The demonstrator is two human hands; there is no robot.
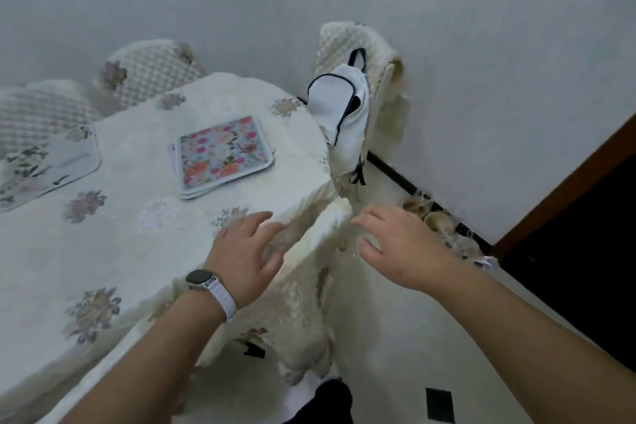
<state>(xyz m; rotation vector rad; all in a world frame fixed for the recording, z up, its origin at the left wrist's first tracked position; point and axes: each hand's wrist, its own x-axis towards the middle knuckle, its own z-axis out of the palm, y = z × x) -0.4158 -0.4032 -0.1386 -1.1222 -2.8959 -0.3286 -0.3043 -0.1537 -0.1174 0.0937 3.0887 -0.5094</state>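
- Left hand (246, 248): open, fingers spread and fairly straight, holding nothing. It sits over the table edge, just left of the chair top. Fingertips look to rest on the tablecloth (137, 234), but contact is hard to confirm.
- Right hand (399, 248): open, fingers loosely spread and slightly bent, palm down, holding nothing. It hovers just right of the chair top without touching it.
- Near chair (327, 222): cream fabric cover, pushed in against the round table, with its top rail between the two hands. The cover hangs down to the floor below the left forearm.
- Watch (201, 277): on the left wrist, dark face, pale band.
- Table: covered by the cream tablecloth with faded flower motifs, cloth draping over the rim.
- Floral placemat stack (225, 151): lies flat on the table, well beyond the left hand, toward the far side.
- Second mat (44, 165): pale flower print, at the left table edge.
- Far chair (358, 45): quilted cover, against the wall behind the table. A white bag (339, 107) with dark trim hangs on it, touching the table rim.
- Two more quilted chairs (151, 69) at the back left, tucked in.
- Floor clutter (437, 220) by the skirting, right of the right hand; too blurred to identify.
- Brown door frame (568, 165) at right, dark opening beyond it.
- Black inset tile (438, 404) in the pale floor, bottom right.
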